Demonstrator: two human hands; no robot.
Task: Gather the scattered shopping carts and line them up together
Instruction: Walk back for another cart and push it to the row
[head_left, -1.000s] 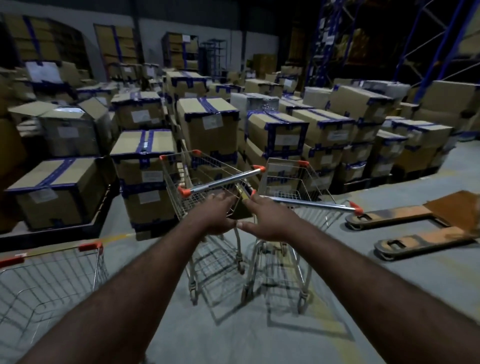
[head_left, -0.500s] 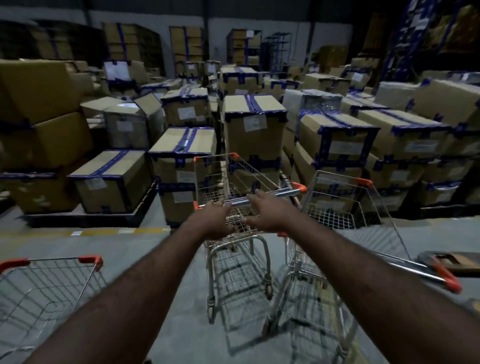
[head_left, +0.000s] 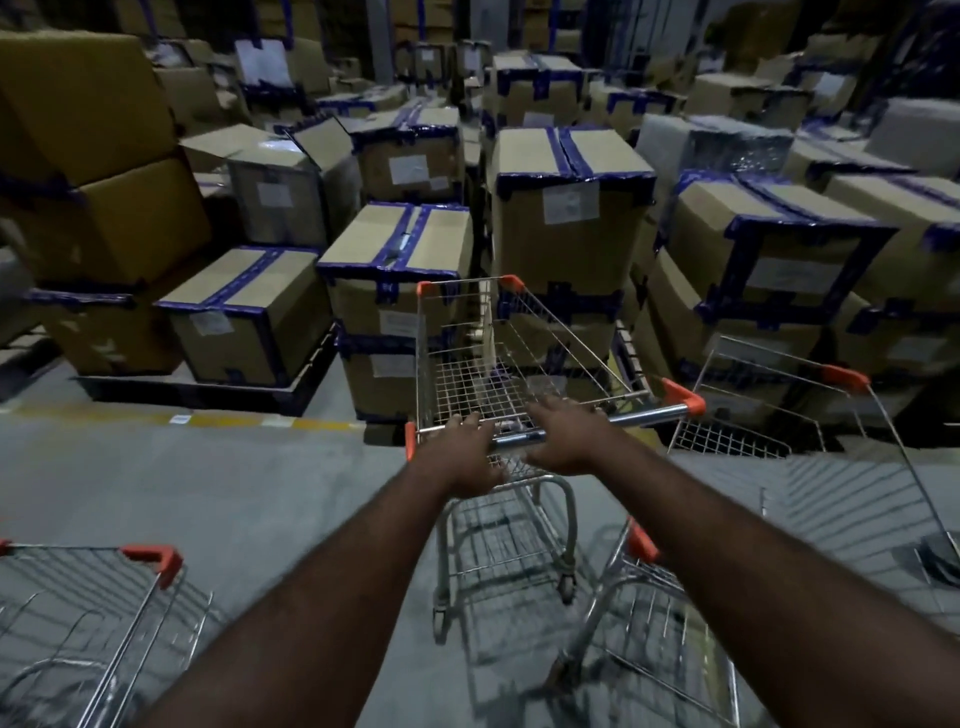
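**Both hands on the bar**

The wire-mesh shopping cart (head_left: 519, 358) stood centre-floor, facing blue-taped cardboard boxes (head_left: 566, 218). The left hand (head_left: 465, 460) had its fingers curled over the chrome, orange-capped handle (head_left: 644, 415). The right hand (head_left: 563, 439) lay across it, its grip too blurred to tell.

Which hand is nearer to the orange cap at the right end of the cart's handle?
Right. The right hand lies on the handle bar's middle, short of the orange cap; the left hand sits farther off, near the bar's left end.
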